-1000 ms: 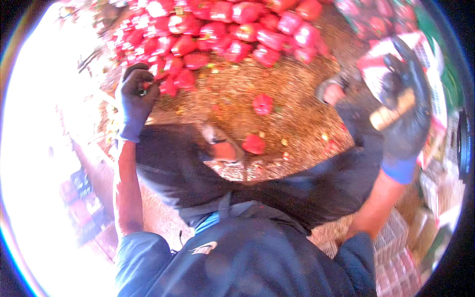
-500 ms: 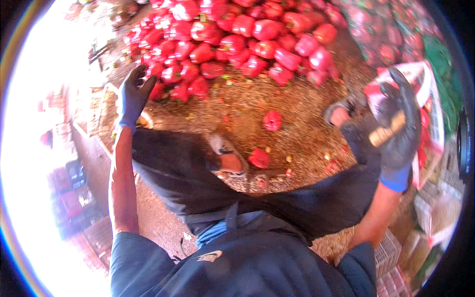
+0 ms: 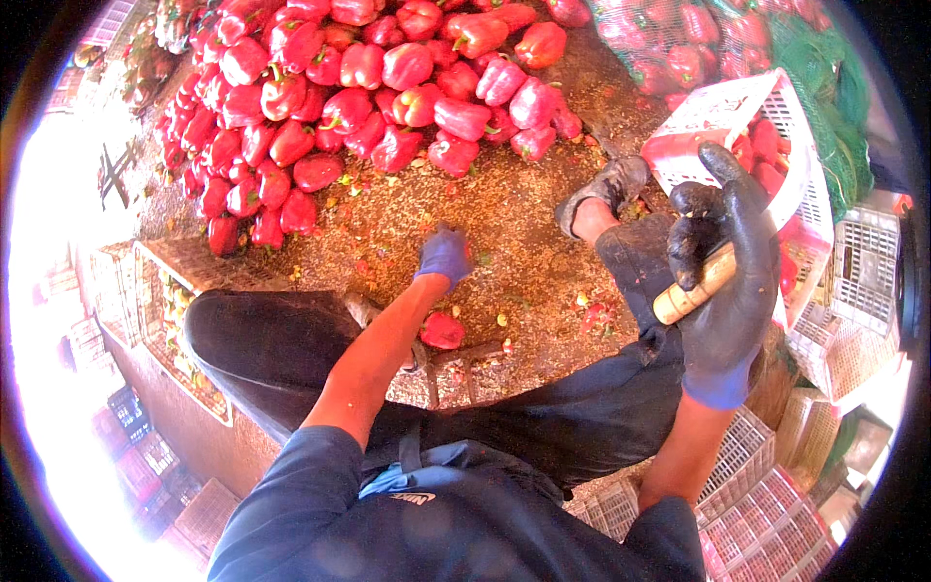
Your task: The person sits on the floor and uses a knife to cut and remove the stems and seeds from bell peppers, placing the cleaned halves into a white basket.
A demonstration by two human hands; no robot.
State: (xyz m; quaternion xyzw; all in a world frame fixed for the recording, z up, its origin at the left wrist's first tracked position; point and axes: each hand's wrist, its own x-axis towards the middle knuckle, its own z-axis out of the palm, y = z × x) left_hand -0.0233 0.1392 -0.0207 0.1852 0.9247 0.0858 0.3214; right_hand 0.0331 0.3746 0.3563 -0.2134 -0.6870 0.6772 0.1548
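My left hand point(image 3: 444, 254), in a dark glove with a blue cuff, is down at the littered ground, closed over a red bell pepper of which only a sliver shows at its right side. Most of its fingers are hidden from above. Nearer to me lies another red bell pepper point(image 3: 442, 330). In a black glove, my right hand point(image 3: 725, 262) is raised at the right, its fingers wrapped around a short wooden handle point(image 3: 694, 284); whatever the handle belongs to is hidden. Beyond my left hand spreads a big heap of red bell peppers point(image 3: 320, 116).
A white crate point(image 3: 807, 160) with red peppers stands beyond my right hand, next to green net bags point(image 3: 669, 39) of peppers. Another crate point(image 3: 189, 335) stands left of my knee. Stacked crates point(image 3: 766, 524) are at the lower right. Blurred crates line the bright left side.
My left hand has come from the heap's left edge to the middle ground, over a pepper that lay exposed before. My right hand still grips the wooden handle. The whole view has shifted.
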